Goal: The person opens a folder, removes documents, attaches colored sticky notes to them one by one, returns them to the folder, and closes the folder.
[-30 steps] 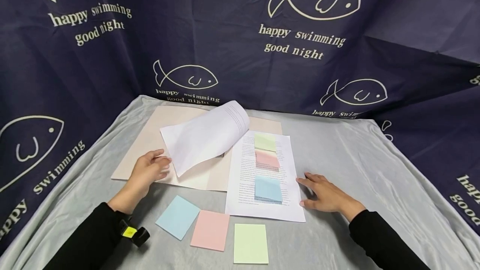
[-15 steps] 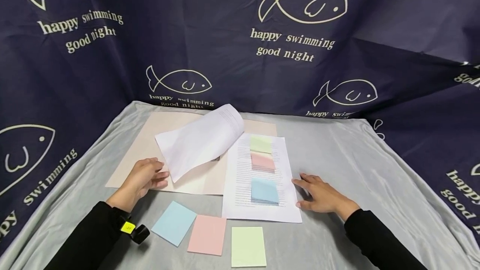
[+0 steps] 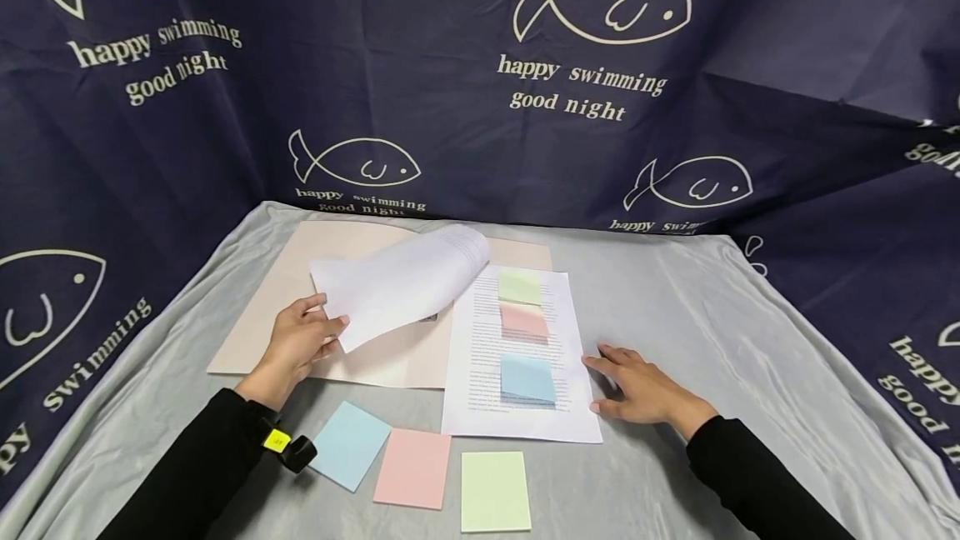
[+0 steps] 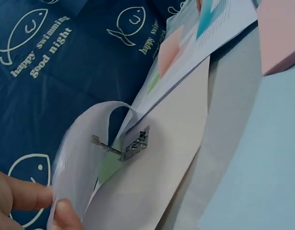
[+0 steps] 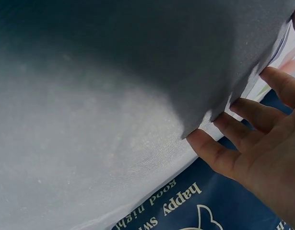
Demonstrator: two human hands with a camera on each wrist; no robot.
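Observation:
My left hand (image 3: 296, 340) pinches the near left edge of a curled white paper sheet (image 3: 397, 286) between thumb and fingers. In the left wrist view the sheet bends up over a metal clip (image 4: 136, 144) fixed in the pale pink folder (image 3: 273, 307). To the right lies a printed page (image 3: 480, 422) bearing a green sticky note (image 3: 520, 287), a pink sticky note (image 3: 524, 322) and a blue sticky note (image 3: 527, 377). My right hand (image 3: 641, 386) rests with spread fingers, fingertips at that page's right edge.
In front of the folder lie a blue sticky-note pad (image 3: 350, 446), a pink pad (image 3: 412, 469) and a green pad (image 3: 495, 492). Grey cloth (image 3: 652, 290) covers the table. A dark blue fish-print curtain (image 3: 420, 57) stands behind and at the sides.
My left hand has moved right and up onto the sheet's edge and now pinches it. The sheet's curled top sits lower. My right hand stays at the page's edge.

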